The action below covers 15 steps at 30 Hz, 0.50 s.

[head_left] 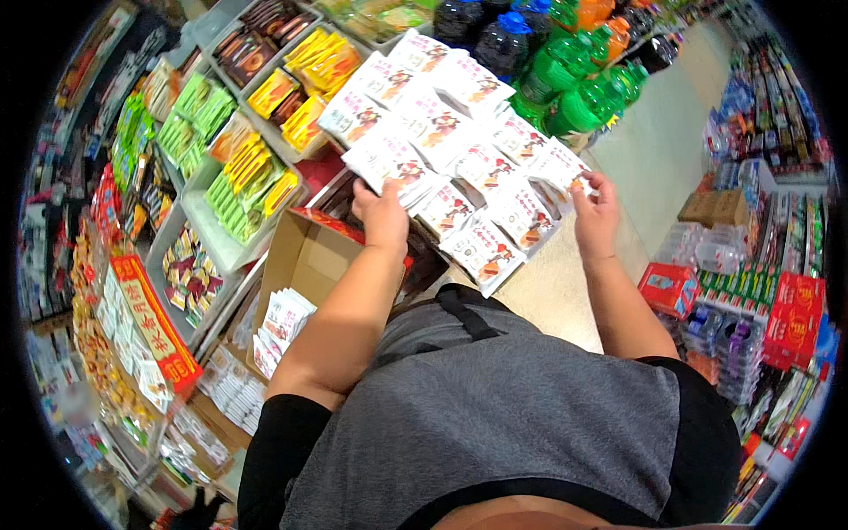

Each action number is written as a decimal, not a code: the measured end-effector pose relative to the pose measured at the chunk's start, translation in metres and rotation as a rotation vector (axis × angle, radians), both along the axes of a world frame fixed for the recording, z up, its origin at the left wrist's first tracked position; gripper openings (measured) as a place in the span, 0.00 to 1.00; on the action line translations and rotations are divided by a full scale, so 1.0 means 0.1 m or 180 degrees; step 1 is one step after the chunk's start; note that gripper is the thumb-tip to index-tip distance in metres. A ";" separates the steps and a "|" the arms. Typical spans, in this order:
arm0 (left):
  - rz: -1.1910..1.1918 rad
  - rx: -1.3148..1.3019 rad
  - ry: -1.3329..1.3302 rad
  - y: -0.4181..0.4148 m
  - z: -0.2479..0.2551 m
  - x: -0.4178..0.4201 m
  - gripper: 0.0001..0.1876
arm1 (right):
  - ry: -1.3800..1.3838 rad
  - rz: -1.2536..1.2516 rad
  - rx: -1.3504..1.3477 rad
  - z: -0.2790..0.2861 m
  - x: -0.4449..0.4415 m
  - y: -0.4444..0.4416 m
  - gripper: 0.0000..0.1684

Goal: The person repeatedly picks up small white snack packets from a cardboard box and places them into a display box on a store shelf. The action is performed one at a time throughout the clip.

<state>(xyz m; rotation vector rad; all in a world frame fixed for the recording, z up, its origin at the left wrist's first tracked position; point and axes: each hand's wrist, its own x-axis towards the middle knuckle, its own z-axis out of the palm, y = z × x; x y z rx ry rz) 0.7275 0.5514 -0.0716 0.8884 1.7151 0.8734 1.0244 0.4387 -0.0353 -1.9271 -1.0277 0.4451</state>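
Rows of white printed snack packets (434, 122) lie spread and overlapping before me. My left hand (383, 217) is at their near left edge, its fingertips against a packet. Whether it grips that packet or only rests there, I cannot tell. At the right end, my right hand (597, 215) has its thumb and fingertips on the edge of a white packet (558, 162). What supports the packets is mostly hidden under them. Below my left forearm stands an open cardboard box (281, 265) with more white packets (286, 318) inside.
Grey bins (222, 222) of green and yellow packets stand at the left. A red sign (157, 324) with writing leans beyond the box. Green soda bottles (583, 106) and dark bottles (501, 43) stand behind the packets. Stacked goods and red boxes (795, 321) line the right side.
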 end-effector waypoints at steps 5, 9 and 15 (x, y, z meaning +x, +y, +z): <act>0.0300 0.0123 -0.2041 0.21 -0.02 0.34 0.38 | 0.0932 -0.0670 -0.0324 -0.55 0.80 0.11 0.26; 0.0324 -0.0035 -0.1796 0.33 0.02 0.44 0.40 | 0.3257 -0.0391 0.0237 -0.61 0.79 0.39 0.29; 0.0150 -0.0104 -0.1895 0.45 -0.04 0.44 0.38 | 0.3069 -0.0623 0.0173 -0.71 0.75 0.44 0.18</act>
